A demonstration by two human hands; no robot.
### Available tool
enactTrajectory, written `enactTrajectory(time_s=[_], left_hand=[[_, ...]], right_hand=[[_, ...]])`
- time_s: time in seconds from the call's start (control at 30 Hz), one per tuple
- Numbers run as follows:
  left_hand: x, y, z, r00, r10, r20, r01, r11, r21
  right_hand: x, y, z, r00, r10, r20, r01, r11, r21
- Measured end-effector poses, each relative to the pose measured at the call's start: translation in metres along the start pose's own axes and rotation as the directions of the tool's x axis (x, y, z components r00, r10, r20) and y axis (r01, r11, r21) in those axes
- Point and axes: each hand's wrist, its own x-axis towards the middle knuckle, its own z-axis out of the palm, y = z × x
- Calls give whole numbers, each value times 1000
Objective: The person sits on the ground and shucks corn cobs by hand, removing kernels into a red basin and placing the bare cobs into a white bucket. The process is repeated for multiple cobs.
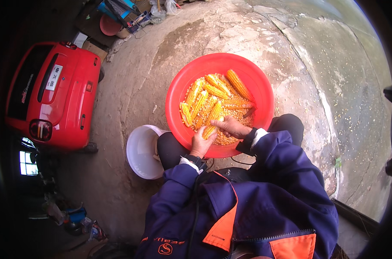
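My left hand [202, 142] grips the lower part of an ear of corn [210, 131] over the near side of a red plastic basin [179, 77]. From the right, my right hand [232, 126] meets the same ear, its thumb lying across the upper end. Loose yellow kernels [226, 140] cover the bottom of the basin. Several more corn ears [239, 84] lie on them, some with pale stripes where kernels are gone. A dark, narrow object [249, 112] rests at the basin's right inside; what it is I cannot tell.
A white plastic bucket [144, 155] stands left of the basin, beside my left knee [171, 150]. Farther left is a red car [69, 97]. Scattered kernels dot the cracked concrete floor [348, 106] at right. Clutter with a reddish bowl [110, 26] sits at upper left.
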Motion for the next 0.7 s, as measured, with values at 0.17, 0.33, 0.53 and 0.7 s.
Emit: enactTrajectory(time_s=[0.17, 0.33, 0.53, 0.7], left_hand=[[-1, 13, -12, 896, -372, 245, 431, 862, -266], [2, 19, -20, 872, -405, 274, 483, 801, -355], [2, 10, -14, 902, -384, 198, 430, 837, -337], [-3, 10, 2, 989, -141, 33, 136, 983, 126]], right_hand=[[7, 2, 3, 987, -156, 26, 158, 985, -69], [-1, -6, -2, 979, -156, 134, 161, 986, -30], [2, -6, -1, 991, -60, 121, 41, 988, 152], [11, 6, 8, 998, 51, -47, -54, 997, -63]])
